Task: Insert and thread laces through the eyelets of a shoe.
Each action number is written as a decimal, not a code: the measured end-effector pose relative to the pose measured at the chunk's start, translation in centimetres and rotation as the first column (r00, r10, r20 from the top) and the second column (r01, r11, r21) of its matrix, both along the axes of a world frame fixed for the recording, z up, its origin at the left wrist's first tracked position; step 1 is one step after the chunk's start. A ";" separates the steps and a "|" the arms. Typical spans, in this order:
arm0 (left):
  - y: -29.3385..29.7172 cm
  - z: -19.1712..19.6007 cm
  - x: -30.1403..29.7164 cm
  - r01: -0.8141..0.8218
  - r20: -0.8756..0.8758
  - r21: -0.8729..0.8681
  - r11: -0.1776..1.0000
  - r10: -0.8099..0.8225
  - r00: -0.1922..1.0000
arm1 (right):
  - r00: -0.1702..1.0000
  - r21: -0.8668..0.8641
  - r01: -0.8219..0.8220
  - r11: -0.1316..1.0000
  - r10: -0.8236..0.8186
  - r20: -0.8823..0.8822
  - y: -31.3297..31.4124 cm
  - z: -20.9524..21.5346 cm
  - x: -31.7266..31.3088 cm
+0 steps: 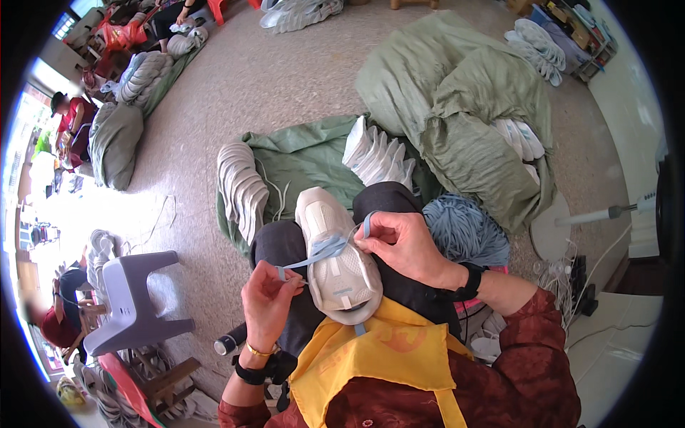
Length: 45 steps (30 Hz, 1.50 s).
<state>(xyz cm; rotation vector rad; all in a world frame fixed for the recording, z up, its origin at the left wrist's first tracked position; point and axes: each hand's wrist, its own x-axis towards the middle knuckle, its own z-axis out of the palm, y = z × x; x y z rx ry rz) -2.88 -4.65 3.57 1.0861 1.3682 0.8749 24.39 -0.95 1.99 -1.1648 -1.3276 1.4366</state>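
1. We see a seated person lacing a white shoe upper (pixel 337 251) that lies across the knees, toe pointing away, with a yellow apron (pixel 371 357) just below it.
2. The left hand (pixel 267 303) is pinched shut on one end of a light blue lace (pixel 322 251); the lace runs taut from those fingertips up and across the shoe's eyelets.
3. The right hand (pixel 403 246) grips the lace's other end, thumb and forefinger closed on it, a short loop standing just above the fingertips.
4. The shoe sits between the two hands, touching the right-hand fingers; the left fingers are held just clear of its side.
5. Beyond the right knuckles lies a heap of blue laces (pixel 465 230), and farther out green sacks (pixel 471 114) with stacked white uppers (pixel 241 187).
6. Left of the left hand stands a grey plastic stool (pixel 132 299).
7. Near the left wrist sits a dark cylindrical object (pixel 230 344), possibly a bottle; we cannot say for sure.
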 end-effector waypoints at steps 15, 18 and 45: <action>1.1 -2.3 1.5 -0.190 0.267 0.120 0.974 0.153 0.952 | 0.976 0.058 -0.043 0.997 0.029 0.218 0.6 0.8 -0.3; 1.1 -2.8 1.6 -0.214 0.303 0.118 0.970 0.170 0.938 | 0.914 0.192 -0.116 0.975 0.029 0.404 0.4 1.9 -0.9; 1.1 -0.9 2.9 -0.021 -0.351 0.449 0.893 0.198 0.915 | 0.876 0.416 -0.103 0.903 -0.116 0.468 -0.2 1.6 -0.7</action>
